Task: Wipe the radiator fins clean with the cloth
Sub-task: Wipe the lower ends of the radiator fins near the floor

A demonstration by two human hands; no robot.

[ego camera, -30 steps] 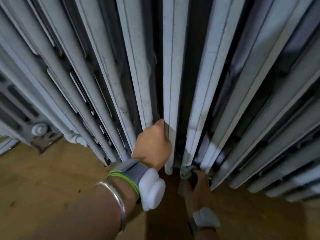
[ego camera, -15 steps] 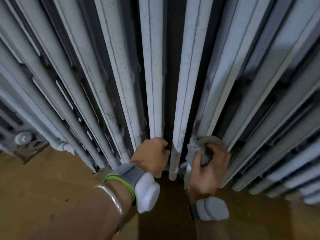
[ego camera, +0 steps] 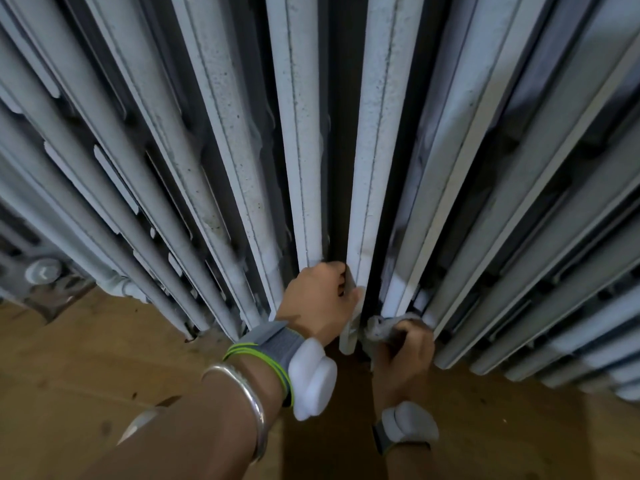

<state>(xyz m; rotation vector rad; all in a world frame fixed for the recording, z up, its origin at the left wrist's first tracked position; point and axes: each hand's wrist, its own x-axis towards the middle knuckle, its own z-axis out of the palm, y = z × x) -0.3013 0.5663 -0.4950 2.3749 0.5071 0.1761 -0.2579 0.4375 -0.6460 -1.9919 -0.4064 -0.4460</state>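
A white cast-iron radiator [ego camera: 298, 133] with tall speckled fins fills the upper view. My left hand [ego camera: 317, 299] grips the lower edge of a middle fin [ego camera: 367, 188], fingers curled into the dark gap beside it. My right hand [ego camera: 403, 355] holds a crumpled grey cloth [ego camera: 384, 327] against the foot of the fin just to the right, low near the floor. Most of the cloth is hidden under my fingers.
A brown wooden floor [ego camera: 86, 368] runs under the radiator. At the far left sits a round valve cap [ego camera: 43, 270] on the radiator's end fitting. Further fins fan out to the right [ego camera: 554, 237].
My right hand with the cloth has slid down the fin, from about mid-shin height to its foot. My left hand keeps its grip on the middle fin.
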